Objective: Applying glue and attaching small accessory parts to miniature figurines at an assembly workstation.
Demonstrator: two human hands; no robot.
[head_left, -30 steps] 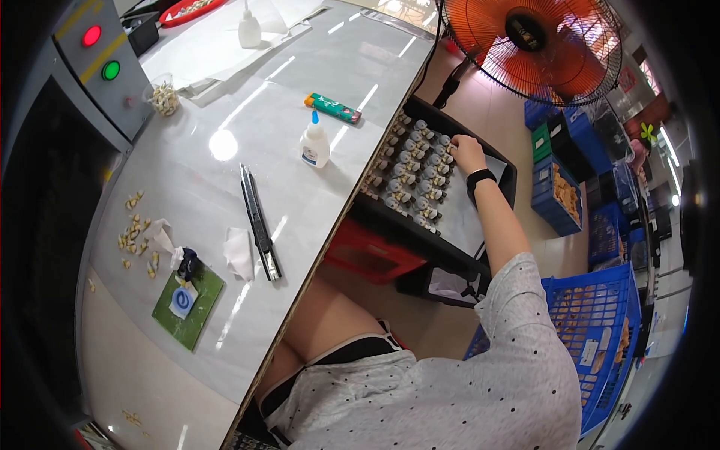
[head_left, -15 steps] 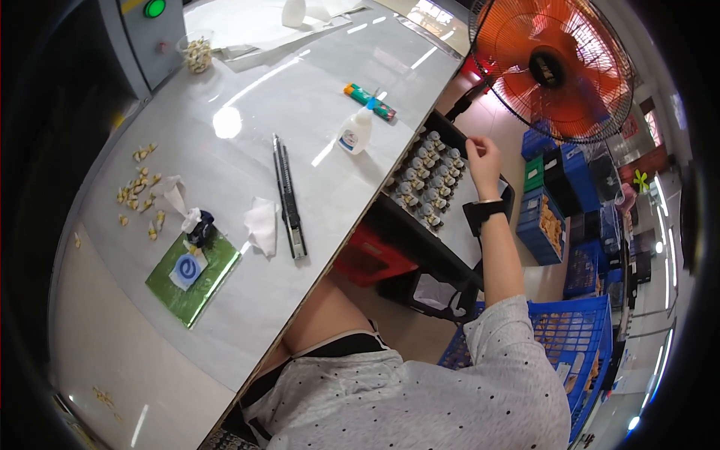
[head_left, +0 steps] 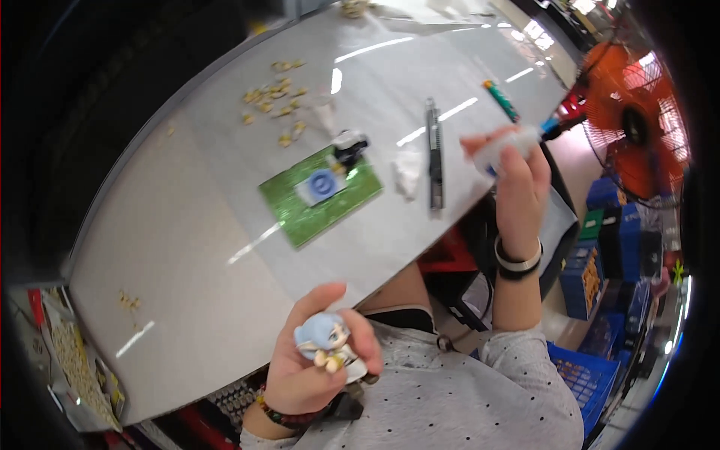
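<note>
A small figurine (head_left: 322,335) with light blue hair and a pale outfit is gripped in my left hand (head_left: 300,367), close to my body at the table's front edge. My right hand (head_left: 521,187) is closed around a white squeeze bottle (head_left: 510,146) with a blue tip, over the table's right side; motion blurs it somewhat. Between the hands and farther in lies a green rectangular pad (head_left: 289,217). On it are a round blue piece (head_left: 322,184) on white paper and a dark-and-white bundle (head_left: 349,147). A black utility knife (head_left: 434,161) lies beside a crumpled white tissue (head_left: 407,172).
Several small yellow-and-white parts (head_left: 274,94) are scattered beyond the pad. A green tube-like item (head_left: 501,101) lies at the far right of the table. An orange fan (head_left: 634,124) and blue crates (head_left: 581,277) stand to the right. A box of small parts (head_left: 75,360) is at lower left.
My right hand has come from the tray of figurines to the table and now holds the squeeze bottle. My left hand has come into view with a figurine. The view has shifted left.
</note>
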